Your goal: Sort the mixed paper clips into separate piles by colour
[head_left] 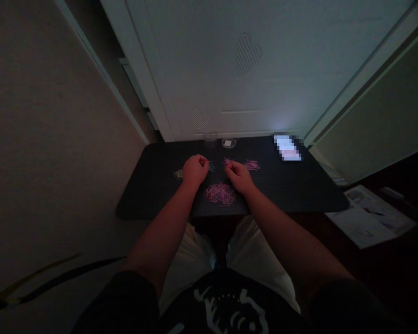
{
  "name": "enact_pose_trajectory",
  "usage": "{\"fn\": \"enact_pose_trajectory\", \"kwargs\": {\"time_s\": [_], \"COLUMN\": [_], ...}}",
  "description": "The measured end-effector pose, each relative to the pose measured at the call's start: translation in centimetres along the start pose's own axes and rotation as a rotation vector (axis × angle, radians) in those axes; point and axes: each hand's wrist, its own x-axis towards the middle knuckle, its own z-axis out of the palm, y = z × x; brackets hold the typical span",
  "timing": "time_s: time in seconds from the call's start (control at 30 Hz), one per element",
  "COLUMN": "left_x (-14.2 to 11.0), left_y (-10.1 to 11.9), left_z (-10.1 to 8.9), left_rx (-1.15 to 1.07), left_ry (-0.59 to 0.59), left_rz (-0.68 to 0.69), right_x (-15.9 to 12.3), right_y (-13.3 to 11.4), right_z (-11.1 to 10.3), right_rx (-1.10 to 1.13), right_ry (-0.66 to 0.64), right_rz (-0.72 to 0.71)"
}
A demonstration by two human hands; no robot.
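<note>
My left hand (196, 170) is curled above the dark tabletop, thumb and fingers together. Whatever it may hold is too small to make out. Beside it lie a small pile of thin blue pieces (211, 166) and, on its other side, a pile of pale yellow pieces (178, 174). My right hand (240, 177) has its fingertips closed over a small pink pile (228, 161); anything in its pinch is hidden. Another pink pile (252, 165) lies to its right. Between my forearms spreads a larger heap of thin pink and purple pieces (220, 194).
A clear cup (210, 139) and a round clear lid with a white label (229, 143) stand at the back of the black table (282, 195). A lit phone (287, 147) lies at the back right. Papers (371, 215) are low on the right, and a white door rises behind.
</note>
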Motion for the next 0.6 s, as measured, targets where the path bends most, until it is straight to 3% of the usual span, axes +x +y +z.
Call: {"fn": "enact_pose_trajectory", "kwargs": {"time_s": [0.23, 0.47, 0.6], "left_x": [0.0, -4.6, -6.3], "left_y": [-0.9, -0.5, -0.5], "left_z": [-1.5, -1.8, -1.8], "left_rx": [0.069, -0.127, -0.16], "left_ry": [-0.066, -0.269, -0.208], "left_rz": [0.103, 0.151, 0.156], "right_x": [0.1, 0.0, -0.4], "right_y": [0.3, 0.4, 0.2], "right_z": [0.0, 0.1, 0.2], "right_rx": [-0.017, -0.067, -0.266], "right_ry": [0.005, 0.058, 0.076], "right_rz": [0.012, -0.035, -0.076]}}
